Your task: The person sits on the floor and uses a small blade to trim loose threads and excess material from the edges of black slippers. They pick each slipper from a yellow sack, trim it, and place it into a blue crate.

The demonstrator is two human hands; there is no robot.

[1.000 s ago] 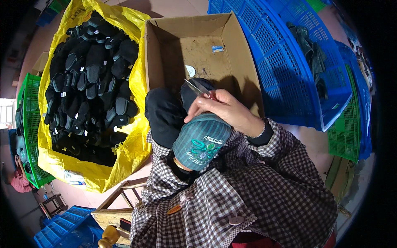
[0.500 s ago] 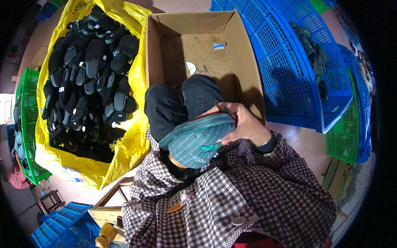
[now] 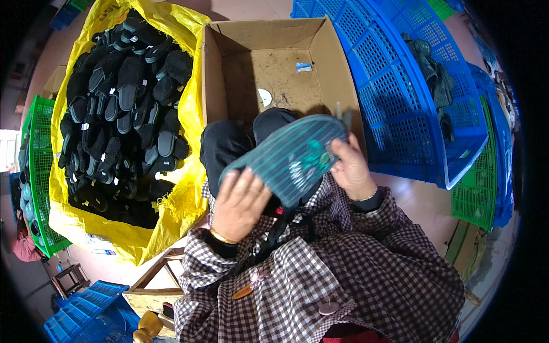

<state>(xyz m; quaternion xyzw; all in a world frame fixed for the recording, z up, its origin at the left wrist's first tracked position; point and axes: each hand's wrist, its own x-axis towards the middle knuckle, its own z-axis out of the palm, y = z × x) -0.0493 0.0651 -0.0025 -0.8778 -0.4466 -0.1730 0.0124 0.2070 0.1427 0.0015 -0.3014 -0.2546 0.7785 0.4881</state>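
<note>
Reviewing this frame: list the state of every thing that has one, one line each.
Left hand: gripping the slipper's near end.
Right hand: gripping its far end.
Teal slipper: held sole up.
Cardboard box: open, nearly empty.
Yellow sack: open, full of black slippers.
Blue crate: open, dark items at its edge.

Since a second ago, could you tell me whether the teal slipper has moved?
Yes. The teal slipper has turned sole-up and swung right and up, toward the cardboard box wall, now held between the left hand and right hand.
</note>
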